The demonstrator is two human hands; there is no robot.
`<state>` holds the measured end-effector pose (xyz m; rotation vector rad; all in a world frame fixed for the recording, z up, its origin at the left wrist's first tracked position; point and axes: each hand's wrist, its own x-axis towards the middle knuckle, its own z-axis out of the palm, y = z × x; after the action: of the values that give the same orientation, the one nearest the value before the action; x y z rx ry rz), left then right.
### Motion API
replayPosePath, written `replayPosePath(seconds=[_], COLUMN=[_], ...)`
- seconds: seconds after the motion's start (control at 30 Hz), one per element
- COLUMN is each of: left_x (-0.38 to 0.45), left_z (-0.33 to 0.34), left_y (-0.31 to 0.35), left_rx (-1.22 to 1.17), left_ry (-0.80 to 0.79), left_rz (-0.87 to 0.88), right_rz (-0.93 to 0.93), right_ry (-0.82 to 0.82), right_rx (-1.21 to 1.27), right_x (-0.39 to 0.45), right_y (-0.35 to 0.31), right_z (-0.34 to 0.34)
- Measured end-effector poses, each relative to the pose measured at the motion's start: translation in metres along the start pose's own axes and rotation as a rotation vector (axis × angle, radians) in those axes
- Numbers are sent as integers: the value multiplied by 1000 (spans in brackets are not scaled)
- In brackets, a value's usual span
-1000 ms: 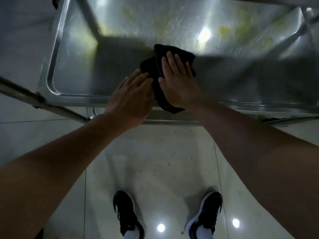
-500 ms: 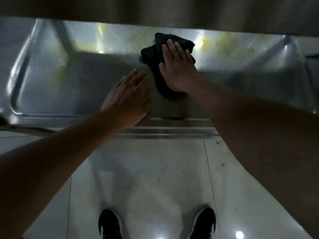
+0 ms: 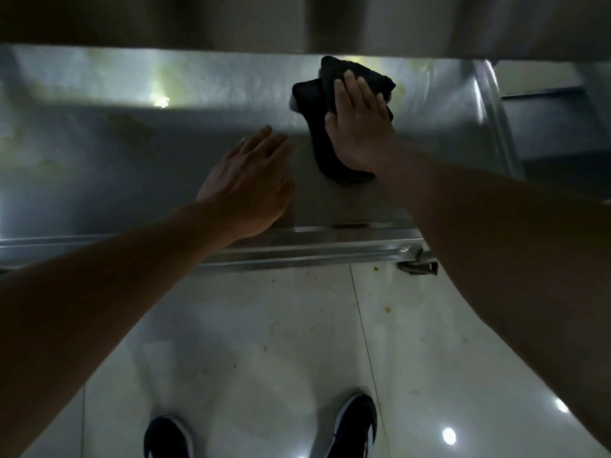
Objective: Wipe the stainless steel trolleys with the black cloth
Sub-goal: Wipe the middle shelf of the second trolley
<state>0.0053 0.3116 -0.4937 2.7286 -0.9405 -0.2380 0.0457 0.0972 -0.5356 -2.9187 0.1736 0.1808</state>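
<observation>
A stainless steel trolley shelf spans the upper half of the head view, with yellowish smears along its far side. A crumpled black cloth lies on the shelf right of centre. My right hand presses flat on the cloth with straight fingers, covering its right part. My left hand is flat with fingers together over the bare steel just left of the cloth, apart from it. An upper shelf hides the far edge.
The shelf's raised front rim runs across the middle. A trolley upright stands at the right. A caster shows below the rim. Glossy floor tiles with small specks lie beneath, with my two dark shoes at the bottom.
My right hand has pushed the cloth farther from the front rim, toward the back of the shelf. The left hand has stayed flat beside it. The view has shifted lower under the upper shelf.
</observation>
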Motion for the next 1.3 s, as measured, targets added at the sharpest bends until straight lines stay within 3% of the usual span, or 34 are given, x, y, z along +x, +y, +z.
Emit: replayPosePath(seconds=[0.33, 0.63, 0.97, 1.3], left_x=[37, 54, 30, -21], left_z=[27, 42, 41, 35], left_y=[89, 143, 162, 108], left_rx=[-16, -14, -80, -77], left_ry=[-16, -49, -73, -68], left_rz=[90, 150, 141, 78], right_rz=[88, 123, 167, 52], right_ry=[9, -3, -45, -45], right_rx=[3, -27, -50, -29], right_x=[-28, -65, -139, -167], right_y=[115, 171, 170, 114], right_z=[-17, -28, -25, -10])
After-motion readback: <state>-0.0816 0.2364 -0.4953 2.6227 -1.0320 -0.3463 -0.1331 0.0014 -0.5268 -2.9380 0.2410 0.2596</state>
